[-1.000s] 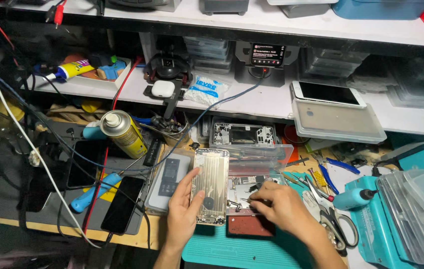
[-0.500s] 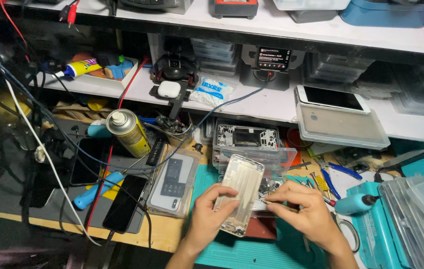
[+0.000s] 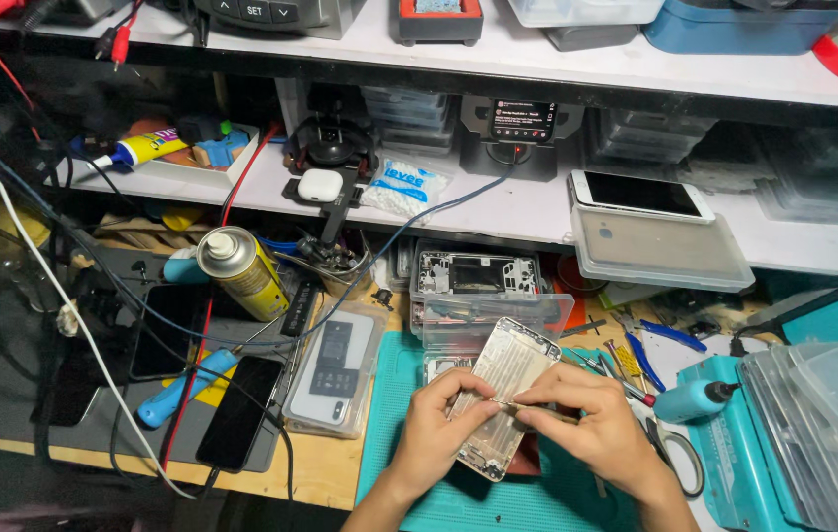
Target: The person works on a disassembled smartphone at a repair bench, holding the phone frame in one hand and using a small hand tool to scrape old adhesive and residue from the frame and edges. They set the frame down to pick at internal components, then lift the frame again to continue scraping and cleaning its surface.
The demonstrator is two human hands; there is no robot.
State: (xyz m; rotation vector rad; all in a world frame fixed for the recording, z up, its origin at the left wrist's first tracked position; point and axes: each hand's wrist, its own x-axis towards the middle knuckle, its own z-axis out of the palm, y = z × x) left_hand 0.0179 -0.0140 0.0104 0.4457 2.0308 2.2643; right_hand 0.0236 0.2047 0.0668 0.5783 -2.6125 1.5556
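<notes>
- Head view: the phone shell point(image 3: 502, 394), a silvery metal back, is held over the green mat point(image 3: 409, 463) at the near middle of the bench.
- Its long axis runs from near-left up to far-right, tilted; the far end points toward the clear case point(image 3: 483, 305) behind it.
- Left hand point(image 3: 438, 424) grips the shell's left edge, fingers curled round it, thumb on the face.
- Right hand point(image 3: 591, 424) pinches a thin tool point(image 3: 517, 406) and lays it across the shell's middle; the tip is too small to make out.
- Both hands cover the shell's middle and lower edges; the near end shows dark ports, unclear.
- Both forearms are cut off by the frame's bottom edge.
- Left of the mat lies a boxed phone point(image 3: 333, 369), then two dark phones point(image 3: 241, 409) on a grey pad among cables.
- A yellow spray can point(image 3: 241, 271) lies tilted, far left of the shell.
- To the right: a blue bottle point(image 3: 690, 399), scissors point(image 3: 675, 453) and screwdrivers point(image 3: 636, 360), near the right hand.
- On the far shelf sits a white phone point(image 3: 640, 194) on a tray point(image 3: 660, 251).
</notes>
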